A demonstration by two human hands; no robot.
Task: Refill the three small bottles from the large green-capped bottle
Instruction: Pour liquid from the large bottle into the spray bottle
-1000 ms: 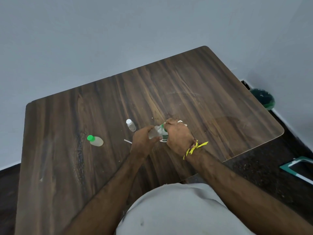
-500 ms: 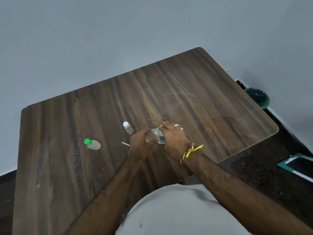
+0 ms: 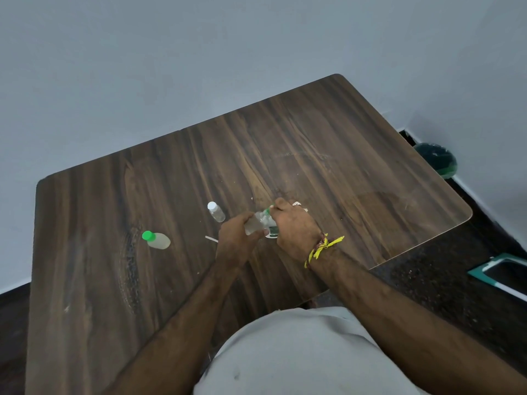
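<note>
We judge a pour under way: left hand grips a clear small bottle; right hand clasps the green-capped bottle against it, right of the white-capped bottle. Next: steady alignment.

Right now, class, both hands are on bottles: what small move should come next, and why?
Probably tip the clear bottle in the left hand a little further toward the green-labelled bottle under the right hand: their necks meet there, though no flow shows.
</note>
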